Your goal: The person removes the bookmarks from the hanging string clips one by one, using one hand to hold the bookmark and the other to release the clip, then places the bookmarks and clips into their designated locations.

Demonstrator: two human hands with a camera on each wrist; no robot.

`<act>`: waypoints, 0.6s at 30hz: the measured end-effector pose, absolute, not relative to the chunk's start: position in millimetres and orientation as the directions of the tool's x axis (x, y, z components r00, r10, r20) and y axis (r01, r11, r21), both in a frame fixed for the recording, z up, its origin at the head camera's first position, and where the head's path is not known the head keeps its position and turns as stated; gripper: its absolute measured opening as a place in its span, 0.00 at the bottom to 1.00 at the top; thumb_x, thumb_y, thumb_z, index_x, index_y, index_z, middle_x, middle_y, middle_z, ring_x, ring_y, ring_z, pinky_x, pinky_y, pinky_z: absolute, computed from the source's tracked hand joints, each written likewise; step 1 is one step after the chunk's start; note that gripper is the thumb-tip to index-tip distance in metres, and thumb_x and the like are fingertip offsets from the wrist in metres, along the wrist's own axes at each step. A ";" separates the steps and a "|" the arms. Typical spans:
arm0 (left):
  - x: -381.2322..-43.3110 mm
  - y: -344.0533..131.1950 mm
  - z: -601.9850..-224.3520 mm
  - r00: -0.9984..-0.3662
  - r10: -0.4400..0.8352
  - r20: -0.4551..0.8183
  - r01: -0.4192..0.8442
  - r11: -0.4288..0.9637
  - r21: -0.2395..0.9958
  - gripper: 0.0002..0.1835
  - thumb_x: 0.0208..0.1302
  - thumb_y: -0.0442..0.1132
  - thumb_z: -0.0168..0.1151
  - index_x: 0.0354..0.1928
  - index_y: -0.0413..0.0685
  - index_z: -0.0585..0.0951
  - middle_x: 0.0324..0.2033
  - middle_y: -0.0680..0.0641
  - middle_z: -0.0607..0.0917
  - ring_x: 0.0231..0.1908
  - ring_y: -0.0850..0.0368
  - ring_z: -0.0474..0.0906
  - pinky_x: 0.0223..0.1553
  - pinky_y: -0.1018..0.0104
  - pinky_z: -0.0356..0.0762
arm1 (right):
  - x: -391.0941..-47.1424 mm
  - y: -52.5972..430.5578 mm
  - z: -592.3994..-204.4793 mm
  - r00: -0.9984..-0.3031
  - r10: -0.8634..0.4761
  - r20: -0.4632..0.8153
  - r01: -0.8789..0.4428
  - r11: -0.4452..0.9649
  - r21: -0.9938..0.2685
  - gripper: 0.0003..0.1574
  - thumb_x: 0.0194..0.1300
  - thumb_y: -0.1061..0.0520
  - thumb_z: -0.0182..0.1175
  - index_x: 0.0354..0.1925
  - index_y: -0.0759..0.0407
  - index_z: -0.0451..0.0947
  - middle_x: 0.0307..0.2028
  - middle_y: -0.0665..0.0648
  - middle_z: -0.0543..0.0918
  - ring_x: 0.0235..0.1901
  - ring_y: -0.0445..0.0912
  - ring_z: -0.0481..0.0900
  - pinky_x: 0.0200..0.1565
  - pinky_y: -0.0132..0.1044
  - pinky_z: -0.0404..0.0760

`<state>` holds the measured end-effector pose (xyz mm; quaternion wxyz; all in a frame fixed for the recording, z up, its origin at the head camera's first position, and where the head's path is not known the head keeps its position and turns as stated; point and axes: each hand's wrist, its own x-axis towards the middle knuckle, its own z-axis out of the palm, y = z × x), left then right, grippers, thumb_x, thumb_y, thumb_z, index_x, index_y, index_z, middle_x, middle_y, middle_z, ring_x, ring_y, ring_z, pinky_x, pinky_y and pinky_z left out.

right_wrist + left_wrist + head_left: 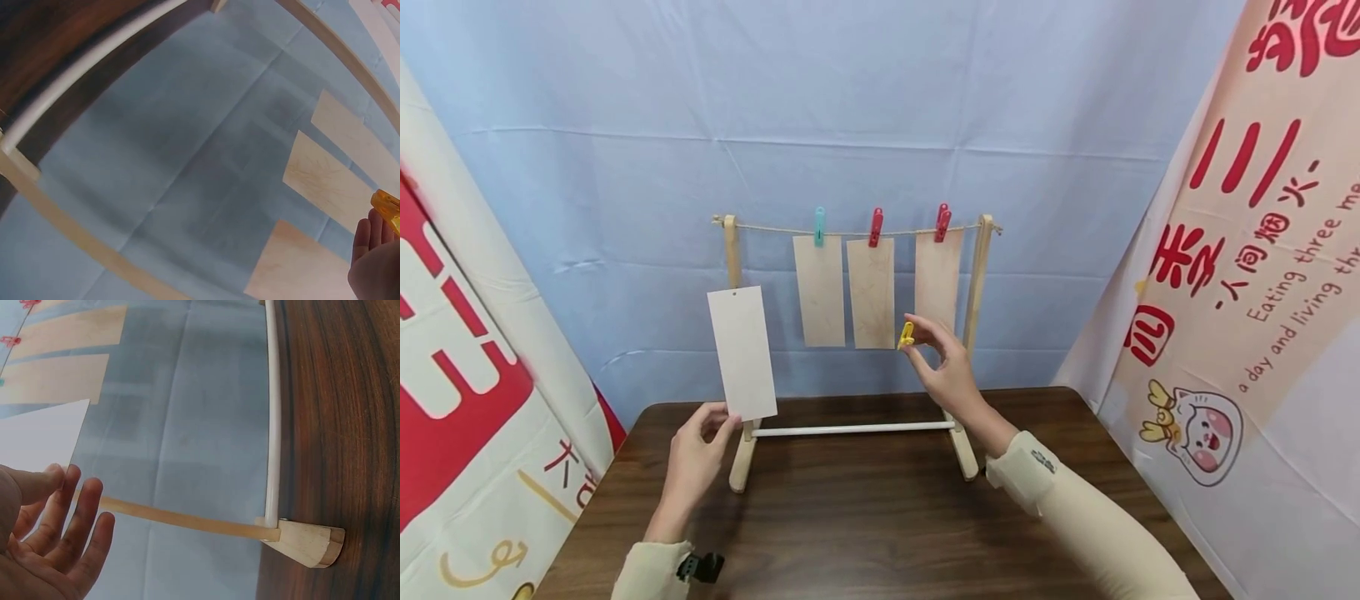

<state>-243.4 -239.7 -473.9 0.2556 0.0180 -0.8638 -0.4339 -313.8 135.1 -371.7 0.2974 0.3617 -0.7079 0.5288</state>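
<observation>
My left hand [697,454] pinches the lower left corner of a white card [743,354] between thumb and fingers. The card stands upright in front of the rack's left post, a small hole near its top edge. In the left wrist view, the thumb lies over the card's corner [47,440]. My right hand [950,371] holds a small yellow clothespin [907,334] between thumb and forefinger, in front of the hanging cards. Only part of that hand and the clothespin [389,209] shows in the right wrist view.
Three beige cards hang from a string [775,227] on a wooden rack [977,287]. A teal clothespin [820,227] and red clothespins [876,227] hold them. A white bar [853,429] joins the rack's feet on the brown table [865,525]. Blue cloth [625,208] hangs behind.
</observation>
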 end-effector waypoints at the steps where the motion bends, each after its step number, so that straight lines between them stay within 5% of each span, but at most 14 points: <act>1: -242.9 -239.3 -474.2 -0.869 -0.250 0.426 0.193 0.622 0.759 0.09 0.77 0.38 0.68 0.54 0.45 0.86 0.40 0.48 0.93 0.47 0.51 0.86 0.50 0.61 0.78 | -315.5 137.8 -376.6 -0.570 -0.193 0.799 -0.821 0.184 -0.541 0.30 0.67 0.79 0.66 0.66 0.75 0.76 0.50 0.73 0.82 0.49 0.64 0.83 0.57 0.51 0.84; 9: -240.3 -237.2 -475.1 -0.867 -0.261 0.424 0.196 0.605 0.772 0.09 0.77 0.38 0.68 0.53 0.45 0.86 0.40 0.49 0.93 0.46 0.55 0.86 0.48 0.68 0.77 | -328.2 158.6 -415.2 -0.612 -0.168 0.773 -0.788 0.209 -0.579 0.32 0.67 0.76 0.68 0.68 0.72 0.73 0.51 0.68 0.84 0.49 0.58 0.84 0.58 0.37 0.82; 18: -234.7 -238.1 -482.9 -0.873 -0.257 0.415 0.189 0.607 0.772 0.09 0.77 0.39 0.68 0.54 0.46 0.86 0.41 0.46 0.93 0.45 0.56 0.86 0.48 0.62 0.78 | -316.1 168.4 -432.5 -0.613 -0.175 0.771 -0.787 0.218 -0.576 0.31 0.68 0.73 0.70 0.66 0.67 0.75 0.51 0.66 0.86 0.49 0.59 0.85 0.57 0.34 0.82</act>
